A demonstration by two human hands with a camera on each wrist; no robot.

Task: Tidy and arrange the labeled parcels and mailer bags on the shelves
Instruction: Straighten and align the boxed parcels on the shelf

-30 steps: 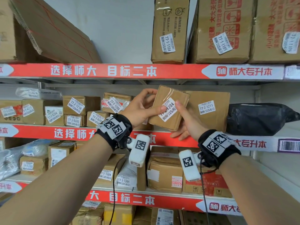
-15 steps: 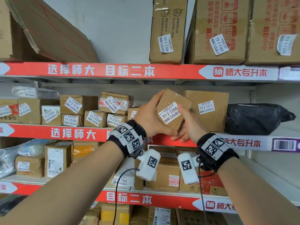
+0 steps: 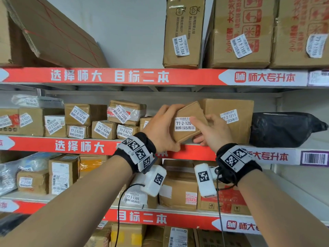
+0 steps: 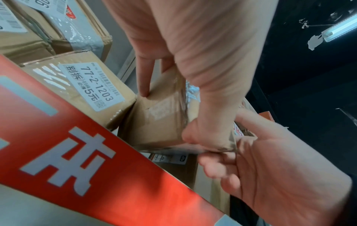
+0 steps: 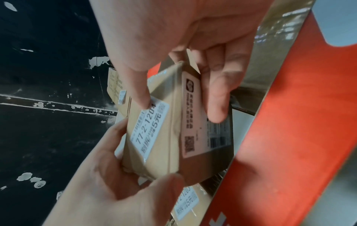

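Head view: I see both forearms raised to the middle shelf (image 3: 99,146); my left hand (image 3: 161,130) and right hand (image 3: 211,132) grip the tilted small parcel (image 3: 187,122), just left of the 77-2-1211 box (image 3: 231,120).
Left wrist view: left fingers (image 4: 144,79) curl over the parcel beside the 77-2-1203 box (image 4: 86,85).
Right wrist view: right thumb (image 5: 135,85) presses the 77-2-1204 label (image 5: 149,130), fingers wrapped behind.

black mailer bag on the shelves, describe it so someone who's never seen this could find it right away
Find the middle shelf with its red front strip and follow it to the far right end. There, just right of the tall box labeled 77-2-1211, lies the black mailer bag. It is the only dark, soft, crumpled parcel in a row of brown cardboard boxes.
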